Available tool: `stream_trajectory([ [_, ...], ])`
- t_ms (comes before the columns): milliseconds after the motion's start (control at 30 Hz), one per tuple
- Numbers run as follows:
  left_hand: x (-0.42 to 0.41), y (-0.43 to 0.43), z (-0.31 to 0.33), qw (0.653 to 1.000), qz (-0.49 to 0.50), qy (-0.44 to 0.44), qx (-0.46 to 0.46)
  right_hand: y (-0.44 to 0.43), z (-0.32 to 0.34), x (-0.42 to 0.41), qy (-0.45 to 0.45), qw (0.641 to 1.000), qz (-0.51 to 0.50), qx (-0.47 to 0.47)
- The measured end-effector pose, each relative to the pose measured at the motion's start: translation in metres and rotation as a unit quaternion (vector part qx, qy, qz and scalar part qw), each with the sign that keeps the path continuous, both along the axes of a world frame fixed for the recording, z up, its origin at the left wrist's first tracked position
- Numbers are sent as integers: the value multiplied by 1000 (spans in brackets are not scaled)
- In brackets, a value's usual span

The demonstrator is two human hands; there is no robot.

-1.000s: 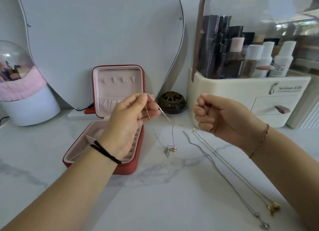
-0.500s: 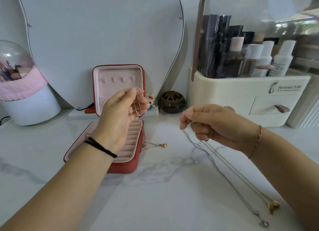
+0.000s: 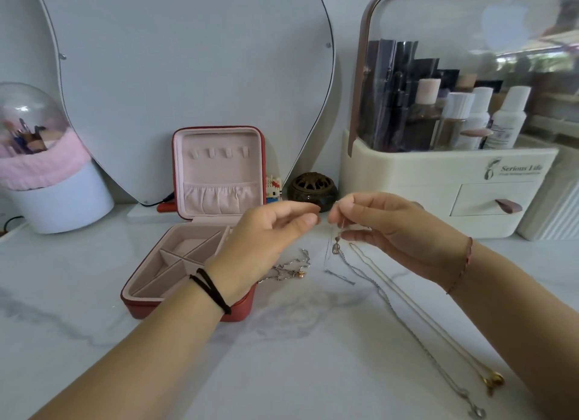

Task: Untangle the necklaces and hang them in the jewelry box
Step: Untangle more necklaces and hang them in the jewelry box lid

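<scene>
The red jewelry box (image 3: 141,308) stands open on the marble top, its pink lid (image 3: 219,172) upright with a row of small hooks. Just right of the box lies a crumpled necklace (image 3: 291,267) with a small gold bead. My right hand (image 3: 385,231) pinches a thin chain (image 3: 326,263) whose small pendant (image 3: 336,248) dangles above the table. My left hand (image 3: 266,241) reaches toward it, thumb and forefinger apart, and I see nothing between them. A long silver necklace (image 3: 407,328) and a gold-pendant necklace (image 3: 493,382) lie stretched out at the right.
A heart-shaped mirror (image 3: 188,74) leans behind the box. A cream cosmetics organizer (image 3: 438,175) fills the back right, with a brown round pot (image 3: 313,190) and a small toy figure (image 3: 274,187) beside it. A domed brush holder (image 3: 47,175) stands at the left.
My left hand let its necklace down onto the table beside the box and moved right. My right hand rose, lifting a thin chain with a pendant.
</scene>
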State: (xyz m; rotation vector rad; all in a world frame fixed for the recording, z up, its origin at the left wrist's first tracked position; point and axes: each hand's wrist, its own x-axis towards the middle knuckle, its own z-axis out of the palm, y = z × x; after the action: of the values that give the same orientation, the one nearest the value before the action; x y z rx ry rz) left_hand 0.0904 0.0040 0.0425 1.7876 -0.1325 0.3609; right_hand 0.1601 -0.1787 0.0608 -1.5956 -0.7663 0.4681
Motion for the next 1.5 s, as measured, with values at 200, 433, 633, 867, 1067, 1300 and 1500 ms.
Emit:
stream_trajectory([
  [200,-5,-7,1,997,-62,33,-29,5,4,-5,-9,999,-14,-41],
  [433,-6,-12,2,992,-80,67,-64,0,18,-22,39,997,-32,-61],
  [633,-16,-25,4,979,-132,157,-9,-23,17,-51,37,991,-74,-101],
  [867,-15,-2,14,984,-116,138,11,-56,9,-95,-10,981,-155,-114],
  [1067,-3,16,28,985,-89,145,-9,-66,-11,-131,-29,969,-227,-93],
  [1300,20,15,21,987,0,141,81,-66,-30,-156,-106,935,-324,-93],
  [1500,34,13,12,984,-20,139,109,-62,-67,-162,-273,860,-403,-151],
])
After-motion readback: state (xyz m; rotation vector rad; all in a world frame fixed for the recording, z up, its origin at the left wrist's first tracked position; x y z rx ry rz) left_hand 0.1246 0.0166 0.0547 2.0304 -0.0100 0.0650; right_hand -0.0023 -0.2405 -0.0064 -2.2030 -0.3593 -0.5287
